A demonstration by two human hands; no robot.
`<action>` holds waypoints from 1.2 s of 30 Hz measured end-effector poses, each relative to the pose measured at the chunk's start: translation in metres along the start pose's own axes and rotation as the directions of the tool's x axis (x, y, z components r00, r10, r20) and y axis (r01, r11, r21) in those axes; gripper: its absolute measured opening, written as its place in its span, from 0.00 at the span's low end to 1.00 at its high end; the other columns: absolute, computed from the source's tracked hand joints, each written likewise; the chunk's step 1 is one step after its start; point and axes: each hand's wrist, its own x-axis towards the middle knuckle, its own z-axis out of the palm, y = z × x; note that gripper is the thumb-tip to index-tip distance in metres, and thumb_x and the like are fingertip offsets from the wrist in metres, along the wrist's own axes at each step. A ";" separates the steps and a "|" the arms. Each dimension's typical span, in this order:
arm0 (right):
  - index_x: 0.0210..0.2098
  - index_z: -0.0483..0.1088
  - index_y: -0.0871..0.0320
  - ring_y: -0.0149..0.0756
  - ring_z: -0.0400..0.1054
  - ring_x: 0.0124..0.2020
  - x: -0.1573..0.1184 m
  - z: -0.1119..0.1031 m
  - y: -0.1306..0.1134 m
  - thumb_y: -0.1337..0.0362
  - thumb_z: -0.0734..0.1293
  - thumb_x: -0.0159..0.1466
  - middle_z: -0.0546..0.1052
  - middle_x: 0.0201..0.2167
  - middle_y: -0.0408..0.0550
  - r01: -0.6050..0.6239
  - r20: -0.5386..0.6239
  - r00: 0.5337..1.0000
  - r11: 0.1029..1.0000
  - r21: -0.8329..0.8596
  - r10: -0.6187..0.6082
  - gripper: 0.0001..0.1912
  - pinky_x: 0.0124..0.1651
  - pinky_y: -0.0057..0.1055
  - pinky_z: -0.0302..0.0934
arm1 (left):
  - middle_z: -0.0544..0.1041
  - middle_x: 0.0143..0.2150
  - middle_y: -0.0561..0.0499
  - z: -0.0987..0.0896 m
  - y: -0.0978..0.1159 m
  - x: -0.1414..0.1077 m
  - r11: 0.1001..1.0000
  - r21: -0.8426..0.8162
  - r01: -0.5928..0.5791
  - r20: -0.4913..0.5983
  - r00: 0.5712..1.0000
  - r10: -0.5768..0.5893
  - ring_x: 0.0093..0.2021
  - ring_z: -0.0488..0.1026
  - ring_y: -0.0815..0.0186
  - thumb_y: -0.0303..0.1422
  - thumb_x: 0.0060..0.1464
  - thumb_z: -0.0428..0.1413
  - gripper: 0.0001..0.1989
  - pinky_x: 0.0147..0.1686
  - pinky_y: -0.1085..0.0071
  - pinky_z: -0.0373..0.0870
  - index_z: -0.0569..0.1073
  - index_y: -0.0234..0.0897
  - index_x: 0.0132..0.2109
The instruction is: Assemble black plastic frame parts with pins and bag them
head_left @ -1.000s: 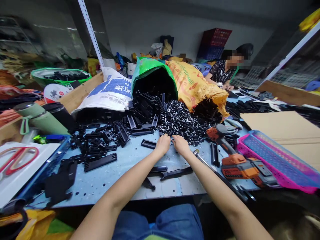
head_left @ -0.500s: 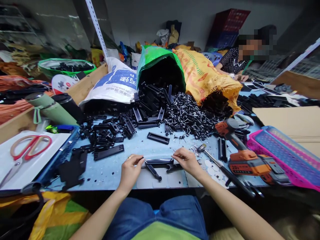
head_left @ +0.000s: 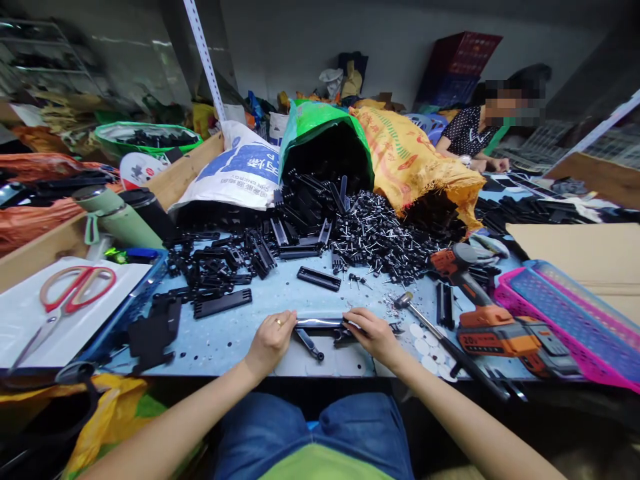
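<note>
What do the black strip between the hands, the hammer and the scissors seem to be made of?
Black strip: probably plastic, glossy, as light streaks along it.
Hammer: seemingly a metal shaft, silvery and shiny; its dark grip could be rubber or plastic.
Scissors: likely steel blades, grey and bright; red handles, probably plastic.

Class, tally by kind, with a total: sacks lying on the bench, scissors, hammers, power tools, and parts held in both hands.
Sacks: 3 (white sack, green sack, orange sack)
Scissors: 1
Hammer: 1
Power tool: 1
Held black part: 1
Total: 7
</note>
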 end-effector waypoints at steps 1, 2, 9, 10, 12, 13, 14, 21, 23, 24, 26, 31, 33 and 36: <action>0.47 0.67 0.55 0.33 0.68 0.41 -0.001 0.000 0.001 0.65 0.58 0.65 0.71 0.41 0.50 0.008 -0.005 1.000 1.000 0.004 -0.008 0.12 0.43 0.28 0.65 | 0.74 0.38 0.42 0.000 -0.004 -0.001 0.999 0.001 -0.032 0.008 0.999 0.032 0.39 0.72 0.61 0.23 0.58 0.46 0.14 0.38 0.64 0.71 0.65 0.31 0.51; 0.48 0.66 0.55 0.33 0.68 0.42 -0.001 0.001 0.002 0.65 0.58 0.65 0.71 0.42 0.50 0.019 -0.006 1.000 1.000 0.006 -0.019 0.13 0.43 0.28 0.65 | 0.74 0.38 0.42 0.000 -0.007 -0.001 0.998 -0.001 -0.065 0.011 0.998 0.065 0.39 0.71 0.61 0.23 0.58 0.46 0.15 0.38 0.65 0.71 0.64 0.30 0.52; 0.55 0.61 0.54 0.36 0.66 0.45 -0.009 -0.001 0.003 0.63 0.58 0.65 0.70 0.46 0.52 0.037 0.079 0.996 0.998 -0.047 -0.033 0.19 0.45 0.33 0.65 | 0.73 0.37 0.43 0.004 -0.015 0.001 0.990 -0.075 -0.117 0.035 0.992 0.120 0.37 0.71 0.64 0.23 0.58 0.43 0.16 0.36 0.66 0.71 0.62 0.31 0.53; 0.56 0.60 0.54 0.36 0.66 0.45 -0.010 -0.002 0.003 0.63 0.58 0.65 0.70 0.46 0.52 0.040 0.092 0.995 0.998 -0.054 -0.035 0.20 0.45 0.33 0.65 | 0.73 0.37 0.43 0.005 -0.016 0.000 0.989 -0.074 -0.130 0.040 0.990 0.133 0.37 0.71 0.64 0.22 0.58 0.43 0.16 0.36 0.66 0.71 0.62 0.31 0.53; 0.57 0.59 0.53 0.36 0.66 0.45 -0.014 -0.005 0.004 0.62 0.59 0.65 0.70 0.46 0.52 0.052 0.121 0.992 0.997 -0.062 -0.044 0.21 0.46 0.33 0.65 | 0.73 0.38 0.43 0.007 -0.017 -0.003 0.984 -0.074 -0.161 0.054 0.985 0.165 0.39 0.71 0.63 0.21 0.58 0.41 0.17 0.37 0.65 0.70 0.62 0.31 0.54; 0.58 0.58 0.53 0.36 0.66 0.45 -0.015 -0.006 0.005 0.62 0.59 0.65 0.69 0.46 0.52 0.052 0.135 0.990 0.997 -0.066 -0.043 0.21 0.46 0.33 0.64 | 0.73 0.39 0.43 0.007 -0.017 -0.005 0.984 -0.073 -0.160 0.059 0.985 0.164 0.40 0.71 0.63 0.20 0.58 0.41 0.18 0.38 0.65 0.69 0.62 0.31 0.54; 0.58 0.57 0.53 0.36 0.66 0.45 -0.017 -0.006 0.006 0.62 0.59 0.65 0.69 0.46 0.52 0.049 0.142 0.989 0.997 -0.066 -0.039 0.22 0.46 0.33 0.64 | 0.73 0.39 0.43 0.005 -0.016 -0.006 0.986 -0.070 -0.150 0.069 0.986 0.154 0.40 0.71 0.64 0.20 0.58 0.41 0.18 0.37 0.65 0.69 0.62 0.31 0.53; 0.57 0.58 0.56 0.35 0.67 0.36 -0.027 0.003 0.028 0.55 0.63 0.61 0.72 0.37 0.50 0.040 0.153 0.988 0.998 -0.050 -0.032 0.27 0.38 0.31 0.64 | 0.71 0.48 0.41 0.001 0.026 0.018 0.998 0.055 0.033 0.202 0.978 -0.044 0.53 0.63 0.52 0.36 0.57 0.49 0.16 0.51 0.51 0.55 0.66 0.35 0.51; 0.57 0.58 0.56 0.34 0.66 0.34 -0.030 0.006 0.033 0.55 0.63 0.61 0.72 0.34 0.50 0.040 0.140 0.990 0.995 -0.089 -0.027 0.26 0.37 0.31 0.63 | 0.68 0.51 0.40 0.011 0.043 0.031 0.999 -0.013 0.033 0.294 0.955 -0.027 0.54 0.61 0.51 0.44 0.53 0.52 0.26 0.52 0.51 0.53 0.63 0.35 0.54; 0.57 0.58 0.56 0.35 0.66 0.34 -0.031 0.007 0.034 0.55 0.62 0.62 0.72 0.34 0.50 0.050 0.131 0.991 0.993 -0.108 -0.035 0.26 0.37 0.32 0.63 | 0.68 0.50 0.40 0.017 0.050 0.037 0.998 -0.052 0.043 0.346 0.938 -0.022 0.52 0.63 0.52 0.46 0.50 0.54 0.30 0.51 0.53 0.56 0.61 0.34 0.55; 0.58 0.57 0.57 0.35 0.65 0.34 -0.031 0.007 0.037 0.56 0.61 0.63 0.71 0.33 0.50 0.086 0.133 0.989 0.987 -0.136 -0.068 0.26 0.36 0.32 0.61 | 0.70 0.46 0.41 0.030 0.057 0.046 0.991 -0.103 0.084 0.414 0.910 -0.034 0.47 0.66 0.54 0.48 0.46 0.57 0.32 0.46 0.58 0.61 0.62 0.33 0.54; 0.58 0.57 0.55 0.35 0.63 0.34 -0.015 -0.002 0.046 0.54 0.59 0.64 0.70 0.33 0.49 0.269 0.356 0.914 0.947 -0.177 -0.193 0.25 0.35 0.30 0.59 | 0.69 0.43 0.44 0.043 0.057 0.051 0.982 -0.122 0.146 0.424 0.902 -0.082 0.45 0.66 0.56 0.43 0.48 0.58 0.23 0.43 0.61 0.63 0.64 0.35 0.48; 0.58 0.57 0.54 0.34 0.63 0.34 -0.009 -0.007 0.050 0.53 0.58 0.64 0.70 0.33 0.49 0.321 0.402 0.888 0.928 -0.189 -0.225 0.25 0.35 0.29 0.57 | 0.69 0.43 0.44 0.041 0.058 0.049 0.980 -0.101 0.173 0.433 0.894 -0.113 0.45 0.66 0.56 0.41 0.50 0.57 0.21 0.43 0.60 0.63 0.64 0.36 0.47; 0.56 0.60 0.55 0.35 0.63 0.34 -0.006 -0.011 0.052 0.50 0.56 0.64 0.70 0.34 0.50 0.333 0.440 0.879 0.898 -0.288 -0.185 0.25 0.34 0.29 0.56 | 0.69 0.46 0.41 0.034 0.059 0.047 0.990 -0.074 0.121 0.442 0.894 -0.076 0.47 0.65 0.55 0.41 0.52 0.54 0.24 0.44 0.60 0.62 0.61 0.34 0.52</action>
